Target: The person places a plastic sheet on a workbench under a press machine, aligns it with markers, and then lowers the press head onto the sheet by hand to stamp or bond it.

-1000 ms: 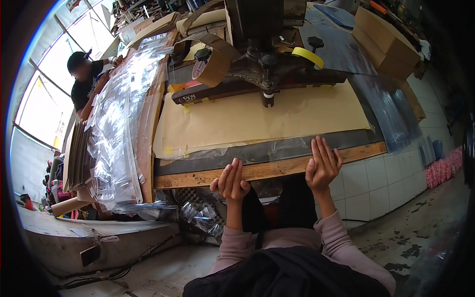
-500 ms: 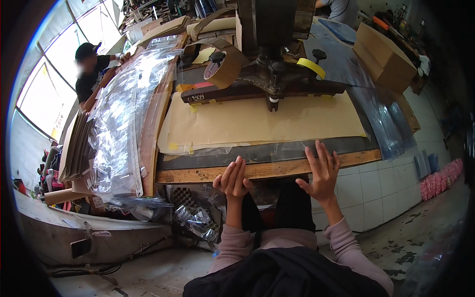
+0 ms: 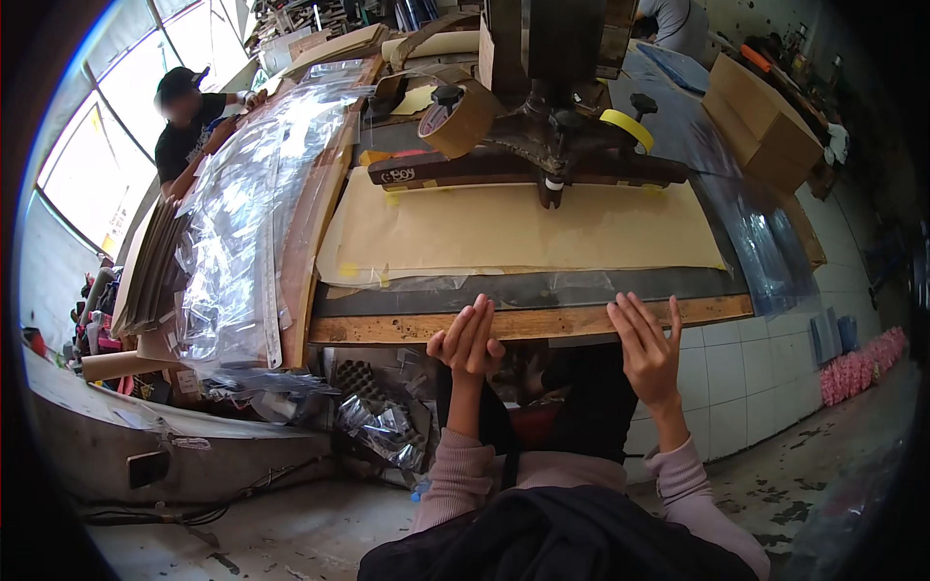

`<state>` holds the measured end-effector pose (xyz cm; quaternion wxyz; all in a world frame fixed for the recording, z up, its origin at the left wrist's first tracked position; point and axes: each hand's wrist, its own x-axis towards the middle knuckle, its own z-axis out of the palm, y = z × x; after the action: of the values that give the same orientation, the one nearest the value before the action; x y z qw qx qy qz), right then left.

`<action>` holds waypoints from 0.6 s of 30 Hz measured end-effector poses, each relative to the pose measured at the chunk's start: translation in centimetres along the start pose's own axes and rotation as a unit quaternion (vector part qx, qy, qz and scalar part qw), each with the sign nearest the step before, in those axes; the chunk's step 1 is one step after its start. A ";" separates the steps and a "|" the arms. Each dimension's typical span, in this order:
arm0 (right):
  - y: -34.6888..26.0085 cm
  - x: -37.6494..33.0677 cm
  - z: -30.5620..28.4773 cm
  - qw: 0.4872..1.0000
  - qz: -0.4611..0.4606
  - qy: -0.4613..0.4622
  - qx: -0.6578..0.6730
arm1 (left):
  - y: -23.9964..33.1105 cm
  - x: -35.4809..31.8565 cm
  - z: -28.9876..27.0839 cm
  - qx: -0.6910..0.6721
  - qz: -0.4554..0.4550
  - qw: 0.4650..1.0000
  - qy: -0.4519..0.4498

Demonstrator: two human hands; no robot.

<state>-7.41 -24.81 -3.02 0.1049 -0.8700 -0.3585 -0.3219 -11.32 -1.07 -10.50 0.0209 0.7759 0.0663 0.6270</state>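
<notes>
My left hand is raised at the wooden front edge of the work table, fingers stretched out and mostly together. To its right my right hand is held up at the same edge, fingers straight and the last one spread apart. Neither hand visibly grips anything. A faint transparent patch shows between them along the edge; whether a hand touches it I cannot tell. Beyond them lies a large tan paper sheet on the dark tabletop. Over its far side stands a dark metal press bar.
A brown tape roll and a yellow tape roll hang on the press. Clear plastic sheets and a metal ruler cover the left table. A co-worker stands there. At right are bluish plastic sheets and a cardboard box.
My right hand has moved slightly right and down, its fingers now closer together apart from the last. My left hand has shifted slightly up and right in the picture, as the view also shifted.
</notes>
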 end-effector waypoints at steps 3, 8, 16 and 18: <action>0.3 0.4 -0.4 1.000 0.005 0.008 0.002 | 0.1 0.0 -0.1 0.002 -0.009 1.000 -0.016; 1.2 1.9 -2.1 0.999 -0.003 -0.006 0.034 | 0.0 0.0 0.0 0.000 -0.008 1.000 -0.012; 2.6 4.7 -5.2 0.999 0.005 -0.030 0.041 | -0.1 0.0 0.1 0.000 -0.003 1.000 0.005; 3.0 5.1 -6.7 0.998 0.018 -0.011 0.064 | 0.0 0.1 0.2 0.003 0.001 1.000 0.011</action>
<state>-5.85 -26.86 5.54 0.1616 -0.8714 -0.3640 -0.2865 -11.07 -1.04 -10.49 0.0175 0.7691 0.0678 0.6353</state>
